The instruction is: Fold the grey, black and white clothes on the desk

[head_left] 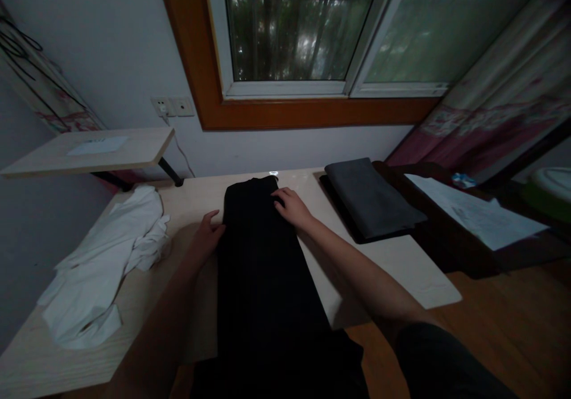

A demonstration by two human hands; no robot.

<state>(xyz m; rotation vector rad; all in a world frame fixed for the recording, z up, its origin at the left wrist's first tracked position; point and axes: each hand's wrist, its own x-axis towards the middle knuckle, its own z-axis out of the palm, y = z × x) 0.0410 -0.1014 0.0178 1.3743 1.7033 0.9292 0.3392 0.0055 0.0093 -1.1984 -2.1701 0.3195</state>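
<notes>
A long black garment (261,256), perhaps folded trousers, lies lengthwise across the pale table and runs over its front edge toward me. My left hand (209,237) is at the garment's left edge, its fingers apart and the fingertips touching or very close to the cloth. Near the far end, my right hand (291,206) rests on the right edge with its fingers spread over the fabric. Neither hand has its fingers wrapped round anything. The garment's near end blends into dark shadow, so its shape there cannot be told.
A crumpled white garment (104,262) lies on the left of the table (392,274). Folded dark grey cloth (372,197) is at the right. A small raised shelf (147,144) stands at back left. Beyond the right end, paper sheets (473,209) lie on a dark surface.
</notes>
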